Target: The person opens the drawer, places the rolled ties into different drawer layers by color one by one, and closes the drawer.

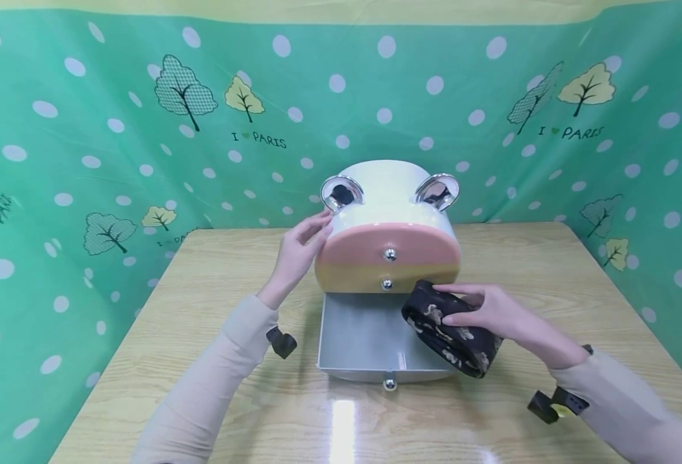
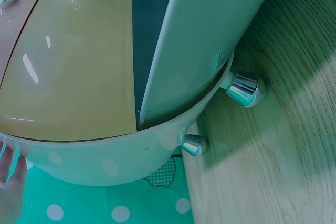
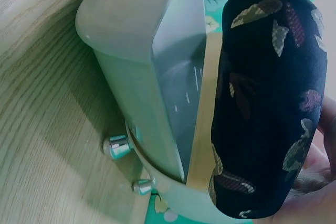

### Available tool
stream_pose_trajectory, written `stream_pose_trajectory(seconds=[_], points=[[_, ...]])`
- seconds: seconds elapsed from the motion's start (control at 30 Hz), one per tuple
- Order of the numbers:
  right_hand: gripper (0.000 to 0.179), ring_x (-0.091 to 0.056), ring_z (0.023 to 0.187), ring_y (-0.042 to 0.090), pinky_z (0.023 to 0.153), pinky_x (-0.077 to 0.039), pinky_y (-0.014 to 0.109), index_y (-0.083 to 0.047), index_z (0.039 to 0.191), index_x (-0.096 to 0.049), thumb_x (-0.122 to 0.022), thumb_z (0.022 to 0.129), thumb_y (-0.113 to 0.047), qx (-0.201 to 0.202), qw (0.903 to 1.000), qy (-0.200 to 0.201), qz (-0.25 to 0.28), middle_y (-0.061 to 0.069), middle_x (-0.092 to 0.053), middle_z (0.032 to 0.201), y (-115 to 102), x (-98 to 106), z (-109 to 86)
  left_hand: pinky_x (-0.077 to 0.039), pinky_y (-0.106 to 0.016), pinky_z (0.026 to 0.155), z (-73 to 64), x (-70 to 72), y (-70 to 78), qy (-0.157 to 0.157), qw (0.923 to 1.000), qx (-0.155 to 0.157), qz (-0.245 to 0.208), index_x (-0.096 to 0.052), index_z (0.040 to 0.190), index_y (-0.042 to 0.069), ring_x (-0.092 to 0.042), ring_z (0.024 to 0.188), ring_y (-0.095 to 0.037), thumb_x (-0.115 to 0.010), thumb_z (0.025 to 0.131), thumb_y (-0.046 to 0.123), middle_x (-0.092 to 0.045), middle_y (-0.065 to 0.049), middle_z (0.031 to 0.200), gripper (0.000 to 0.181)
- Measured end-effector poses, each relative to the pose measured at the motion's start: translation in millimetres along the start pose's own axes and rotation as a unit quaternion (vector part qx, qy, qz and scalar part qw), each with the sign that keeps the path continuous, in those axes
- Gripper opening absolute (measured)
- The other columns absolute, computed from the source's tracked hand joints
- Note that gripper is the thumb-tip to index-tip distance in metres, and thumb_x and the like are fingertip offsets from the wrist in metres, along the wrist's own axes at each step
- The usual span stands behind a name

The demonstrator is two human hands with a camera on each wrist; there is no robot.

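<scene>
A white frog-like drawer box (image 1: 389, 203) stands on the table with its bottom drawer (image 1: 360, 332) pulled out. My left hand (image 1: 295, 254) rests its straight fingertips on the box's left side, just below a shiny ear-like ring (image 1: 341, 192). In my right hand (image 1: 488, 314), thumb and fingers pinch a folded black cloth (image 1: 453, 332) with a pale leaf print. The folded bundle hangs tilted over the drawer's right edge. From the right wrist view, the cloth (image 3: 268, 103) covers part of the box's yellow front.
Above the open drawer, the pink front (image 1: 358, 245) and yellow front (image 1: 346, 277) are closed, each with a silver knob. Short silver feet (image 2: 247, 88) hold the box off the wooden table (image 1: 225, 386). A green dotted curtain (image 1: 317, 77) hangs behind and at both sides.
</scene>
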State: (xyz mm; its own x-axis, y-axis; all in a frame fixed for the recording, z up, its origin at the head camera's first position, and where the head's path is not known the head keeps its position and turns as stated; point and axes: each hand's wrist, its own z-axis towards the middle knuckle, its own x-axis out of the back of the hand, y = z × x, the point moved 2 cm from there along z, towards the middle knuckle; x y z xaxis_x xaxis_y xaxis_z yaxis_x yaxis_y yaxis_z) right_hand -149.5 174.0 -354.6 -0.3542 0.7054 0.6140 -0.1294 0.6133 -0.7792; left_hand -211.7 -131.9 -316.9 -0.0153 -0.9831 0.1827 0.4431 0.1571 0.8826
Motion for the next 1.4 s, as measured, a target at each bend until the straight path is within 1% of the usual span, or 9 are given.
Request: stream_pose_trajectory(seconds=[0.1,0.23,0.33,0.47,0.57,0.73,1.07,1.3,1.4], points=[[0.061,-0.057,0.1,0.025,0.078,-0.051,0.034,-0.014,0.126,-0.05,-0.07,0.073,-0.037,0.008,0.9999,-0.011,-0.01,0.02,-0.055,0.117,-3,-3,3.9,-0.038,-0.023,0.098,0.3,0.2,-0.6,-0.001,1.0,-0.002,-0.002,-0.055,0.111,-0.008,-0.047,0.116,-0.024,-0.055,0.087,0.006,-0.048,-0.014,0.128,0.028],[0.061,-0.061,0.088,0.02,0.069,-0.053,0.028,-0.011,0.127,-0.049,-0.07,0.074,-0.031,0.021,0.9991,-0.033,0.015,0.019,-0.061,0.108,-6,-7,9.6,-0.038,-0.022,0.098,0.5,0.3,-1.0,-0.003,1.0,-0.002,-0.002,-0.055,0.111,-0.007,-0.047,0.116,-0.024,-0.055,0.087,0.007,-0.048,-0.014,0.128,0.028],[0.06,-0.062,0.083,0.015,0.067,-0.053,0.025,-0.009,0.127,-0.049,-0.071,0.074,-0.027,0.026,0.9979,-0.047,0.036,0.015,-0.064,0.1,-7,-10,14.8,-0.038,-0.022,0.097,3.8,1.5,-12.8,-0.001,0.9999,-0.01,-0.005,-0.056,0.111,-0.005,-0.048,0.115,-0.02,-0.056,0.087,0.011,-0.049,-0.011,0.127,0.029],[0.059,-0.059,0.093,0.017,0.076,-0.05,0.025,-0.008,0.125,-0.05,-0.071,0.074,-0.028,0.03,0.9975,-0.056,0.03,0.016,-0.06,0.11,-8,-13,20.9,-0.039,-0.023,0.096,8.0,3.0,-28.8,-0.001,0.9997,-0.021,-0.014,-0.057,0.11,-0.002,-0.049,0.114,-0.017,-0.057,0.086,0.015,-0.051,-0.007,0.127,0.029],[0.058,-0.054,0.104,0.024,0.086,-0.046,0.033,-0.008,0.124,-0.051,-0.071,0.074,-0.029,0.024,0.9973,-0.064,0.026,0.019,-0.052,0.121,-10,-15,23.8,-0.04,-0.023,0.096,8.0,3.2,-29.3,-0.002,0.9997,-0.02,-0.016,-0.057,0.11,-0.003,-0.048,0.115,-0.017,-0.057,0.086,0.015,-0.05,-0.008,0.127,0.03],[0.056,-0.044,0.115,0.031,0.095,-0.038,0.043,-0.007,0.123,-0.052,-0.07,0.074,-0.027,0.018,0.9953,-0.084,0.045,0.021,-0.047,0.126,-12,-19,27.6,-0.04,-0.024,0.096,7.9,3.3,-29.2,0.0,0.9997,-0.022,-0.012,-0.057,0.11,-0.002,-0.049,0.114,-0.017,-0.058,0.086,0.016,-0.051,-0.008,0.126,0.03],[0.051,-0.037,0.119,0.031,0.098,-0.034,0.043,-0.003,0.121,-0.053,-0.069,0.075,-0.02,-0.008,0.9903,-0.107,0.088,0.022,-0.042,0.13,-12,-25,32.4,-0.04,-0.024,0.096,7.5,3.2,-26.6,-0.002,0.9999,-0.009,-0.014,-0.057,0.111,-0.003,-0.048,0.115,-0.018,-0.057,0.086,0.014,-0.05,-0.008,0.127,0.029],[0.052,-0.033,0.122,0.037,0.101,-0.026,0.05,-0.001,0.12,-0.053,-0.069,0.074,-0.018,-0.036,0.9923,-0.082,0.085,0.024,-0.04,0.131,-11,-30,35.4,-0.039,-0.025,0.097,1.8,0.4,-4.7,-0.005,0.9999,0.0,-0.012,-0.054,0.111,-0.009,-0.046,0.117,-0.025,-0.054,0.087,0.006,-0.047,-0.016,0.128,0.028],[0.052,-0.035,0.12,0.036,0.101,-0.029,0.047,-0.001,0.121,-0.052,-0.068,0.074,-0.016,-0.052,0.9921,-0.071,0.089,0.024,-0.04,0.131,-11,-33,36.4,-0.039,-0.025,0.097,0.6,0.1,-0.7,-0.005,1.0,0.001,-0.006,-0.053,0.111,-0.01,-0.046,0.117,-0.026,-0.053,0.087,0.005,-0.047,-0.017,0.128,0.028]])
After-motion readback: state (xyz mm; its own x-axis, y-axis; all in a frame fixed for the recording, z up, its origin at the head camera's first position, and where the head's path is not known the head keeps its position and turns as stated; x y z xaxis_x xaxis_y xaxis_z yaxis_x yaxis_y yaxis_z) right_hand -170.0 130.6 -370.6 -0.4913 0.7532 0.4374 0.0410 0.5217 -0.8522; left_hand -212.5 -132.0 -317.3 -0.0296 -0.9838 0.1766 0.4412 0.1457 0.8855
